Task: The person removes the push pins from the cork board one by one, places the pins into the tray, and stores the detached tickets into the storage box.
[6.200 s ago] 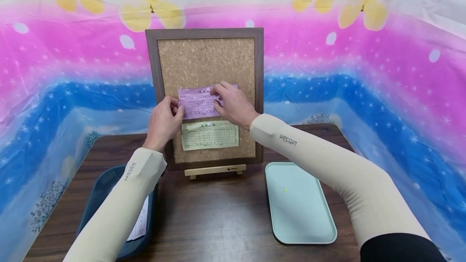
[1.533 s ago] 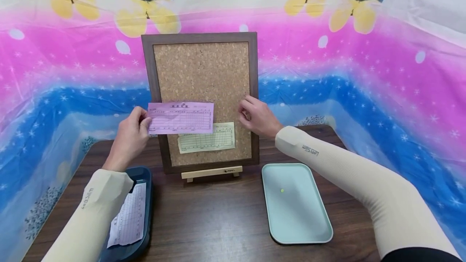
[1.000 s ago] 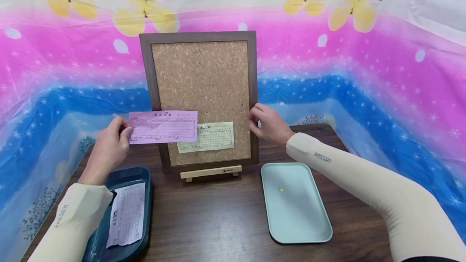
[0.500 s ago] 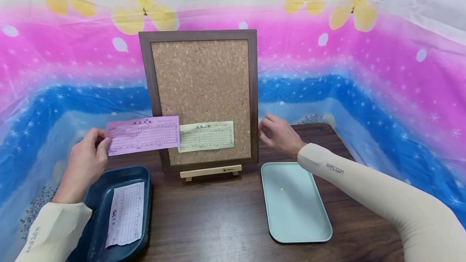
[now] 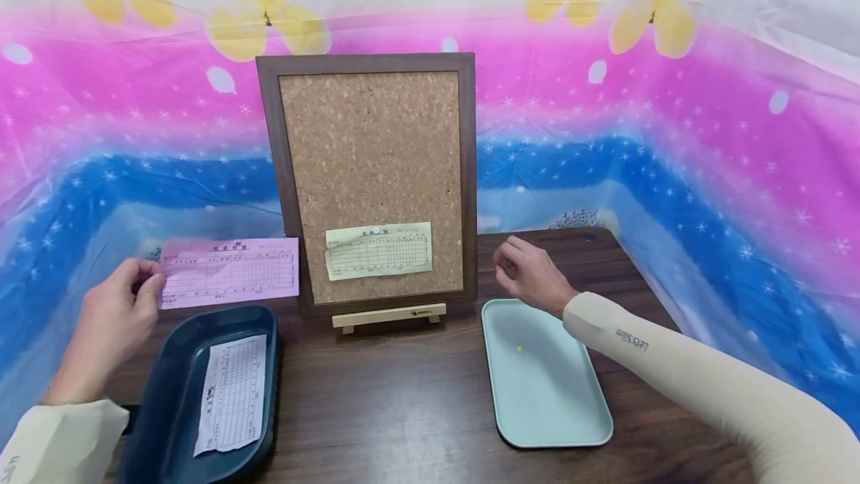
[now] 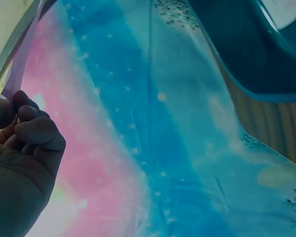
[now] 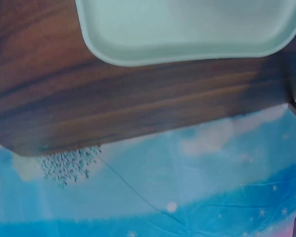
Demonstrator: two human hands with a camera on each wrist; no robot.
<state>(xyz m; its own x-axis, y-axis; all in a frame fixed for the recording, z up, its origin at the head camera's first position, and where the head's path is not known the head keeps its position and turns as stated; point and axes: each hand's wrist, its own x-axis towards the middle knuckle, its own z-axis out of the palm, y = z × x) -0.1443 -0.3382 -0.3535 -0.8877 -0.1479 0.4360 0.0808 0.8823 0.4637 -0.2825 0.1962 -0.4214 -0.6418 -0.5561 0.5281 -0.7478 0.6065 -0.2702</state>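
Observation:
My left hand [image 5: 121, 320] pinches a pink printed slip [image 5: 231, 271] by its left edge, above the far end of the dark blue tray [image 5: 272, 394]. In the left wrist view the slip [image 6: 23, 64] shows edge-on between thumb and fingers. A pale green slip [image 5: 379, 252] stays pinned to the lower corkboard [image 5: 372, 140] by a white pushpin [image 5: 376, 230]. My right hand [image 5: 534, 275] is over the far end of the mint tray [image 5: 551, 409], fingers curled in a pinch on the pink slip's pushpin, which the fingers hide.
A pale printed slip [image 5: 231, 394] lies in the dark blue tray. A tiny yellow-green piece [image 5: 519, 349] sits in the mint tray. The framed corkboard stands on a wooden easel [image 5: 390, 314] at the back of the table [image 5: 383, 402], before a patterned cloth [image 5: 544, 95].
The pink slip has come off the corkboard and moved left and down with my left hand. Its white pushpin is gone from the board. My right hand has drawn back right and down.

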